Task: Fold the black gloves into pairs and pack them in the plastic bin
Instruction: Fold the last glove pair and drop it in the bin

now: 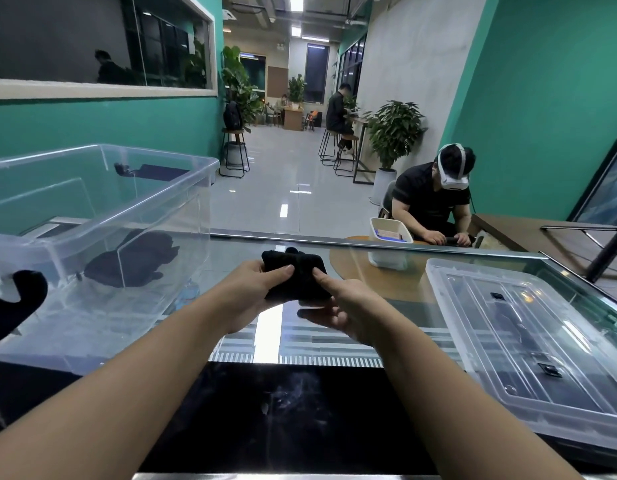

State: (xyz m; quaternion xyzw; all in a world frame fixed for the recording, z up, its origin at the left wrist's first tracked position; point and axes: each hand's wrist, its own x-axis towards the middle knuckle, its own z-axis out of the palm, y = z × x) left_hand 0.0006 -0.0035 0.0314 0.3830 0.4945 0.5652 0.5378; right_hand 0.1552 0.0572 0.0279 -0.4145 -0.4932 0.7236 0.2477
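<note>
Two bare forearms reach out over the dark near edge of the table, and both hands meet above its glass top. The left hand is clamped on the left side of a folded bundle of black gloves, thumb pressed on top. The right hand grips the bundle's right side, thumb on top and fingers curled underneath. The bundle is held up off the glass, right between the two hands, with a few glove fingertips poking out at its far edge.

Over on the left, a loose black glove sits at the frame's edge, in front of the clear bin; whether it touches the bin wall I cannot tell. Inside the bin, a dark pile of gloves lies on the bottom. On the right, the clear lid lies flat on the table, well apart from the bin.

Past the table's far edge, a person in a white headset bends over a round wooden table with a white tub on it. Farther back, another person sits on a stool beside a potted plant.
</note>
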